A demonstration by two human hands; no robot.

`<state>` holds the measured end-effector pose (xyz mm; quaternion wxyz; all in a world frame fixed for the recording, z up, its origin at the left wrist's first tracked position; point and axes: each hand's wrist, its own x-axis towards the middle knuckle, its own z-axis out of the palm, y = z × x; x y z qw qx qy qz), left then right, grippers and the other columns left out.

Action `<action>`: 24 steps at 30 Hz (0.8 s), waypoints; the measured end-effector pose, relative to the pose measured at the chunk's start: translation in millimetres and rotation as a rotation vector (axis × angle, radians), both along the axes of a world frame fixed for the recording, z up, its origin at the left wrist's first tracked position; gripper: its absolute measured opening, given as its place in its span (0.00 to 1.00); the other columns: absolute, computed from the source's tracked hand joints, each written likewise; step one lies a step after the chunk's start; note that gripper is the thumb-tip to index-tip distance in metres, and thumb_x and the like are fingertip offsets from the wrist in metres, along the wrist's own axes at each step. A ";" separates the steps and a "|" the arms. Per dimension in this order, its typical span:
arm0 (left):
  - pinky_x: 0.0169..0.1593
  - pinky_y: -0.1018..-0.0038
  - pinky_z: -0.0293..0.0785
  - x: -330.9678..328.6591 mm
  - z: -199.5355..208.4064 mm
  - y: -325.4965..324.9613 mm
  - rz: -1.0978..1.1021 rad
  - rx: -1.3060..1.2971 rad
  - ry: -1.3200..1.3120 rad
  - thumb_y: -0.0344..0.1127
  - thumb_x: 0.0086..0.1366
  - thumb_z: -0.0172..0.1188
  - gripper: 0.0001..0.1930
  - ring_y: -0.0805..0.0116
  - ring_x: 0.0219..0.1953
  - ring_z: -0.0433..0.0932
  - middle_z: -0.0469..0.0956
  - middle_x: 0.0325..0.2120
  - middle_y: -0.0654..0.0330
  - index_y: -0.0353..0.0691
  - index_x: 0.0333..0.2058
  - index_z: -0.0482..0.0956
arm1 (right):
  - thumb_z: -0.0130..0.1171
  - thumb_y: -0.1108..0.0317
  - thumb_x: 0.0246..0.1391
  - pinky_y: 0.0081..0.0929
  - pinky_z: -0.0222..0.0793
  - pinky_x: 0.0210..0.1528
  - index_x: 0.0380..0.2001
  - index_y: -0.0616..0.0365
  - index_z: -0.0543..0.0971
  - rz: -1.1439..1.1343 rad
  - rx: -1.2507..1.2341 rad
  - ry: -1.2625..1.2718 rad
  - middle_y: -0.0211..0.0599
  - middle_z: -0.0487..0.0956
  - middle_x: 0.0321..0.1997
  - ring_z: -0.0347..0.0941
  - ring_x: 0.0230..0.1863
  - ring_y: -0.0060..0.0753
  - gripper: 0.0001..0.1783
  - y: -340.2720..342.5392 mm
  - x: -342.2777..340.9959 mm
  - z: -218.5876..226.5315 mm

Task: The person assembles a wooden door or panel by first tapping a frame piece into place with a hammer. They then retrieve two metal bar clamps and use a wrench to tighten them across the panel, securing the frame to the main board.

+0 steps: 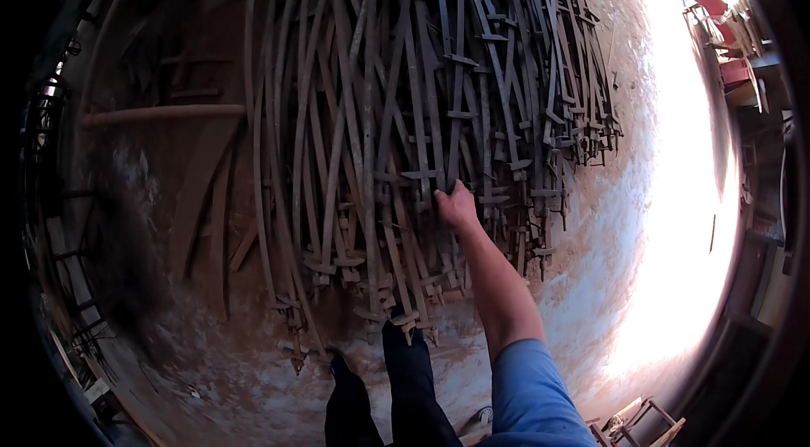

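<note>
My right hand (458, 205) reaches forward from the blue sleeve, its fingers closed round a dark metal bar clamp (456, 139) in the middle of a large stack. The undersides of the fingers are hidden. Around it, many long bar clamps (369, 109) lean close together, with jaws and screw ends low down near my feet. Some are greyish and dusty, others darker with sliding jaws along their length. A group of shorter clamps (591, 101) stands at the right end of the stack. My left hand is out of the picture.
Curved wooden boards (202, 194) lean at the left, beside a wooden frame bar (160, 117). My dark-trousered legs (411, 379) stand right by the clamps' lower ends. Bright light falls across the dusty floor (666, 261) at right. Red items (732, 70) and a small wooden frame (645, 423) lie farther right.
</note>
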<state>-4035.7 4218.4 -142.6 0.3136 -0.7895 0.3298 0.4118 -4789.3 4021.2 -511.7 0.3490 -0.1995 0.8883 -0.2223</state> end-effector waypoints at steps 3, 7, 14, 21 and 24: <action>0.37 0.67 0.74 1.5 -2.3 4.9 0.031 0.018 -0.013 0.46 0.58 0.60 0.17 0.66 0.29 0.77 0.80 0.26 0.58 0.37 0.37 0.81 | 0.59 0.54 0.50 0.37 0.63 0.61 0.59 0.72 0.64 -0.047 -0.037 -0.034 0.64 0.73 0.54 0.69 0.58 0.56 0.40 -7.2 -9.6 -2.6; 0.37 0.67 0.74 3.5 -7.2 5.1 0.042 0.039 -0.019 0.46 0.59 0.59 0.17 0.66 0.29 0.77 0.80 0.27 0.58 0.37 0.37 0.80 | 0.58 0.54 0.51 0.36 0.64 0.60 0.58 0.73 0.66 -0.192 -0.090 -0.046 0.63 0.73 0.54 0.69 0.58 0.54 0.38 -11.8 -27.3 -14.4; 0.37 0.68 0.74 6.2 -7.1 4.5 0.047 0.067 -0.040 0.46 0.60 0.59 0.18 0.66 0.29 0.77 0.80 0.27 0.58 0.36 0.38 0.80 | 0.57 0.52 0.54 0.36 0.68 0.53 0.53 0.73 0.70 -0.149 -0.089 -0.216 0.59 0.75 0.52 0.72 0.56 0.49 0.35 -19.4 -48.9 -32.9; 0.36 0.68 0.74 5.4 1.5 4.3 0.054 0.089 -0.073 0.46 0.61 0.58 0.18 0.67 0.29 0.78 0.80 0.28 0.58 0.36 0.39 0.80 | 0.59 0.48 0.54 0.33 0.68 0.51 0.53 0.72 0.71 -0.258 -0.145 -0.262 0.51 0.77 0.51 0.74 0.49 0.40 0.36 -21.3 -49.1 -53.2; 0.36 0.68 0.74 6.1 0.2 10.0 0.071 0.093 -0.070 0.46 0.61 0.57 0.18 0.67 0.29 0.78 0.81 0.28 0.58 0.36 0.40 0.80 | 0.57 0.47 0.55 0.33 0.68 0.50 0.51 0.71 0.74 -0.328 -0.209 -0.371 0.48 0.78 0.49 0.74 0.49 0.39 0.35 -20.9 -52.9 -59.2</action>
